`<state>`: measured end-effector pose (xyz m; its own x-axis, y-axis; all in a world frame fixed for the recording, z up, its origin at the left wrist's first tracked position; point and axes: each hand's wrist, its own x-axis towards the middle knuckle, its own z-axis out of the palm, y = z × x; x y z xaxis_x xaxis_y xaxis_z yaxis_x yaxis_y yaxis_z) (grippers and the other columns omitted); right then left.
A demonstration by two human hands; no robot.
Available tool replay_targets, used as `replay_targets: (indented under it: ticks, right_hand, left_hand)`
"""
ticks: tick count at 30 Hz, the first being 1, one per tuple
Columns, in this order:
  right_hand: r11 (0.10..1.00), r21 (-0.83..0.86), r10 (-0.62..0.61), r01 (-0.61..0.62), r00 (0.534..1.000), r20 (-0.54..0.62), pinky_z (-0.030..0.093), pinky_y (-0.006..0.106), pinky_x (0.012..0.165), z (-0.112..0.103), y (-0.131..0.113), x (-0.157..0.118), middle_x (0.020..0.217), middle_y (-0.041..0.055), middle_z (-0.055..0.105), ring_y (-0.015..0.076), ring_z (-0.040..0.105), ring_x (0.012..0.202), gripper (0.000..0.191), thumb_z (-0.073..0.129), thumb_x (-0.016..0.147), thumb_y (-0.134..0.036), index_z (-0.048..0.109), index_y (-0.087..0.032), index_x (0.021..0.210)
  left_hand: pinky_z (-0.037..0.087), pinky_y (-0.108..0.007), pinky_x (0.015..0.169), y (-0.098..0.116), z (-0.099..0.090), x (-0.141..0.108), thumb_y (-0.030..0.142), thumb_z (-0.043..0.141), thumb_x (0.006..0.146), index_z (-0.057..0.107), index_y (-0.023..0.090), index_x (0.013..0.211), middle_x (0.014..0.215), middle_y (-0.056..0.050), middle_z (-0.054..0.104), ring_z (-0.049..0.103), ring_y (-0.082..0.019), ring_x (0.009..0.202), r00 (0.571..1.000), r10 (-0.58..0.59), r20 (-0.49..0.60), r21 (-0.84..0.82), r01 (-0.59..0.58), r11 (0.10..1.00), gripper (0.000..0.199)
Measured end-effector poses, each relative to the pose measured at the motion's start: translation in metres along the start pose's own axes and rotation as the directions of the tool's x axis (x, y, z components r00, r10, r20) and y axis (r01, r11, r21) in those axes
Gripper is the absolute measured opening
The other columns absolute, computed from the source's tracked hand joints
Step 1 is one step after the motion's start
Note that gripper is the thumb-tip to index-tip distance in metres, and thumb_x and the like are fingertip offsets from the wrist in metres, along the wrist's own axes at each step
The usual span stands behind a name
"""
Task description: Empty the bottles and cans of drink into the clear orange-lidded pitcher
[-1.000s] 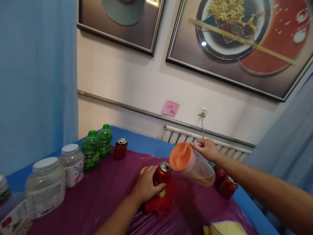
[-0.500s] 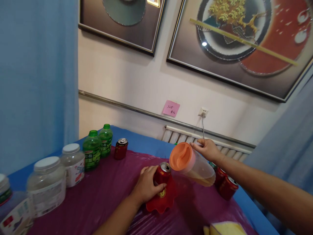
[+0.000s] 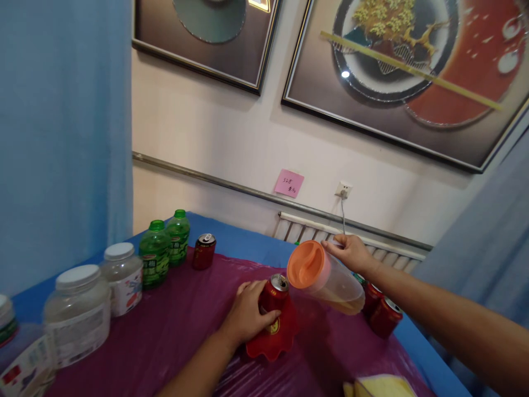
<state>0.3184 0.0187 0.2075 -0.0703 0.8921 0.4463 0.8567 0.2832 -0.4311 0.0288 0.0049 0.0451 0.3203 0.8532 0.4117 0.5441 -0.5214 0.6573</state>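
Fingers and thumb of my left hand (image 3: 247,314) wrap round a red drink can (image 3: 274,293) with an opened top. The can stands upright on a red scalloped mat (image 3: 273,344). My right hand (image 3: 351,252) grips a clear plastic pitcher (image 3: 341,286) at its handle, which the fingers mostly hide. Brownish liquid lies along the pitcher's lower side. It is tilted to the left, and its orange lid (image 3: 306,264) faces the can with the rim close beside the can's top. I cannot make out a stream of liquid between them.
Clear white-lidded jars (image 3: 78,314), green bottles (image 3: 155,253) and another can (image 3: 204,252) line the left side. More red cans (image 3: 384,317) stand at the right. A yellow cloth (image 3: 384,386) lies at the front of the purple table cover (image 3: 173,331). A radiator (image 3: 388,251) is behind.
Almost nothing differs. Both hands, the can and the tilted pitcher hold their places, with only a very slight shift of the view.
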Motion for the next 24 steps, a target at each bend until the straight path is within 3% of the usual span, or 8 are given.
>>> replay_targets:
  ticks: [24]
  right_hand:
    - [1.000,-0.006,0.004,-0.004,1.000,-0.001,0.015,0.028,0.048,-0.0012,-0.0018,0.0010,0.053,-0.0065,0.021,0.0094,0.022,0.051,0.057,0.055,0.079,-0.068,0.024,-0.025,0.055]
  left_hand:
    - [0.033,-0.054,0.114,0.0024,-0.0011,0.0012,0.034,0.082,0.069,0.060,0.022,0.128,0.128,-0.011,0.068,0.059,-0.034,0.122,0.999,-0.015,0.029,-0.003,0.015,1.000,0.064]
